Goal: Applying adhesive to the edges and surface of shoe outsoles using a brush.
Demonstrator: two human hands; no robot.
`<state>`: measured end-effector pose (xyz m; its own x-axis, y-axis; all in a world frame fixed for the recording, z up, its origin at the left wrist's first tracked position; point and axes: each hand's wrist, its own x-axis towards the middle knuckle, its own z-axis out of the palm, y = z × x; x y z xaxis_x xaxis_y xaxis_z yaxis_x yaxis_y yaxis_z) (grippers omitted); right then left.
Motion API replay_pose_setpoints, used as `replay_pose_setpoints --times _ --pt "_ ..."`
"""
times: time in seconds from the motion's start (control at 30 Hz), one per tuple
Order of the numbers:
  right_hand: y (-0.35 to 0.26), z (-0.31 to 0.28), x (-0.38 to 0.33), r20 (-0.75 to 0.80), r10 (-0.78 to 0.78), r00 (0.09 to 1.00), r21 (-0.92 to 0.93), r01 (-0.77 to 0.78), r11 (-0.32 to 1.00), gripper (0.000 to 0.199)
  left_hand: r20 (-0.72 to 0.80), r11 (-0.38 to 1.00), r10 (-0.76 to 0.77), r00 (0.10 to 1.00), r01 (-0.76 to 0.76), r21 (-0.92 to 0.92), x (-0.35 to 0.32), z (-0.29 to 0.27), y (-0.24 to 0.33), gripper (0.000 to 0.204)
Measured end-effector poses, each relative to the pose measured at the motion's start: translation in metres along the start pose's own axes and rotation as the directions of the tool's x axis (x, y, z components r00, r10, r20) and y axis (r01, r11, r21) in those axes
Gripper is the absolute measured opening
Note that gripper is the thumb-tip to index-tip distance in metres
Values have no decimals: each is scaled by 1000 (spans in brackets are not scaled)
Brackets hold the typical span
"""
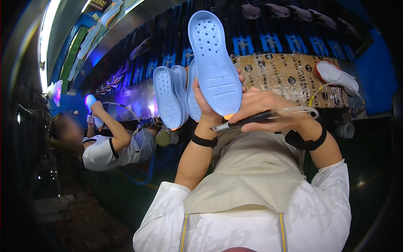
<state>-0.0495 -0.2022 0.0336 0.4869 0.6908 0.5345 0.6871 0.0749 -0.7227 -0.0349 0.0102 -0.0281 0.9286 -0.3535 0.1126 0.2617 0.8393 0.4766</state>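
A light blue shoe sole (216,67) is held upright in front of me, its heel end with a cluster of holes or studs pointing away. My left hand (202,97) grips it from behind near its lower end, fingers showing at both edges. An orange patch marks the sole's near tip. My right hand (266,105) is closed round a black pen-like brush (252,120) with a clear hose at its back. The brush's pale tip lies just below the orange patch; whether they touch I cannot tell. Black bands circle both my wrists.
Several more blue soles (168,98) stand to the left. A cardboard sheet (289,75) covers the bench, with a white and red shoe part (336,77) at its right. Beyond runs a rack with blue holders (270,43). A co-worker (113,147) handles another sole at left.
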Motion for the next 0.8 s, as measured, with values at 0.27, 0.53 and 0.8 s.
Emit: replay_pose_setpoints --times 0.27,0.53,0.8 --pt "-14 -6 -4 96 2 995 -35 1 999 32 86 997 -31 996 25 72 11 11 27 91" --pt "-13 -14 -2 167 -16 986 -145 41 989 34 141 969 -80 987 44 243 20 20 39 100" --pt "-12 -19 -4 167 14 986 -206 21 978 32 -4 826 -163 987 139 546 34 28 47 81"
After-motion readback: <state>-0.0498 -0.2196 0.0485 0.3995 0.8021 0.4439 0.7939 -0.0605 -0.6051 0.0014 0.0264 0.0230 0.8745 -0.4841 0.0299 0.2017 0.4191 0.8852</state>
